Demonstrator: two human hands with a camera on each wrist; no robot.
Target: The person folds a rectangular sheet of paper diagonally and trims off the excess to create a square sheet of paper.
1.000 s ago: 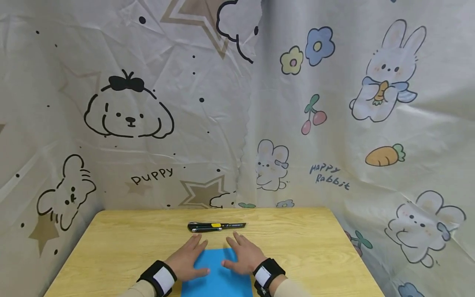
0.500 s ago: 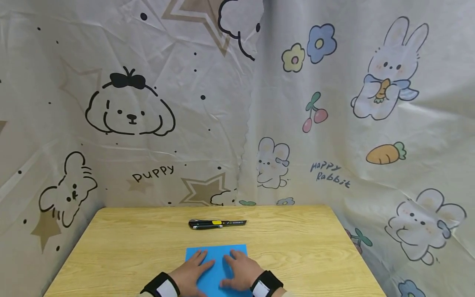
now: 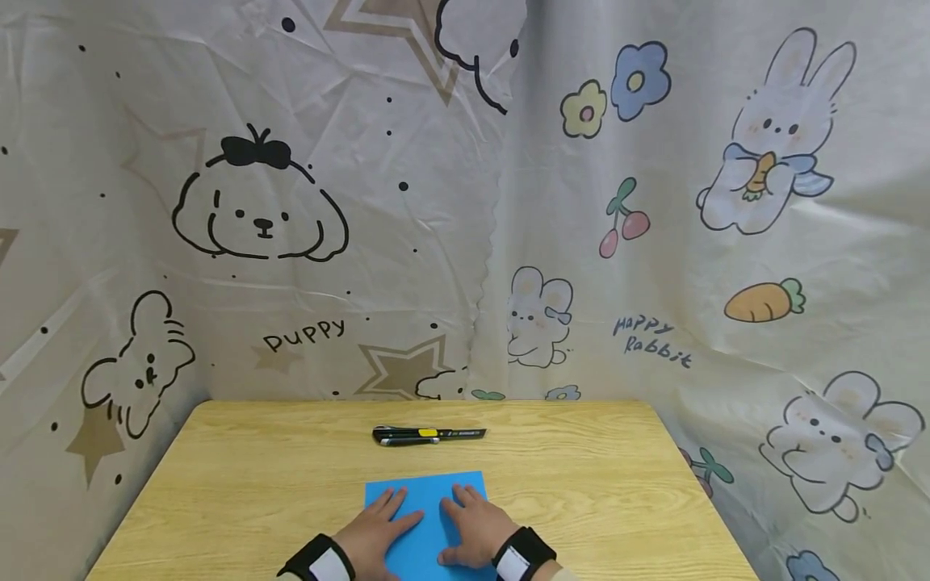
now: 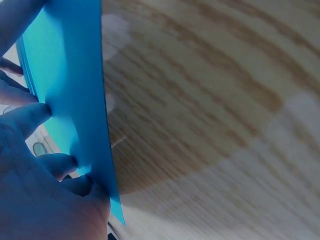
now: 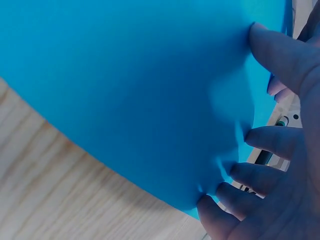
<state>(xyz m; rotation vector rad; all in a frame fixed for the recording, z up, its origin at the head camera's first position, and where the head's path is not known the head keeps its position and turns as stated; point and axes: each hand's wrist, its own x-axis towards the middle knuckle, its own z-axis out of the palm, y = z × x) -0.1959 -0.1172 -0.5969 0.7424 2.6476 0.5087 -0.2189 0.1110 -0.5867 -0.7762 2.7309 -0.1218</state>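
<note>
A sheet of bright blue paper (image 3: 430, 494) lies flat on the wooden table at the front middle, its near part out of the head view. My left hand (image 3: 374, 537) rests on its left side with fingers spread. On the right side my right hand (image 3: 475, 528) does the same, thumb turned inward. In the left wrist view, fingertips press the blue paper (image 4: 82, 75) near its long edge. The right wrist view has the fingertips (image 5: 212, 212) touching the sheet near a corner. Beyond the paper lies a black and yellow utility knife (image 3: 429, 436).
The wooden table (image 3: 596, 484) extends to both sides of the hands. Behind it hangs a pale curtain (image 3: 407, 242) printed with cartoon puppies and rabbits, reaching down along the table's back and side edges. Black straps (image 3: 525, 553) sit on both wrists.
Both hands have drawn back toward me from the paper's far edge onto the sheet, uncovering its far corners. The utility knife has stayed in place; the view has shifted slightly.
</note>
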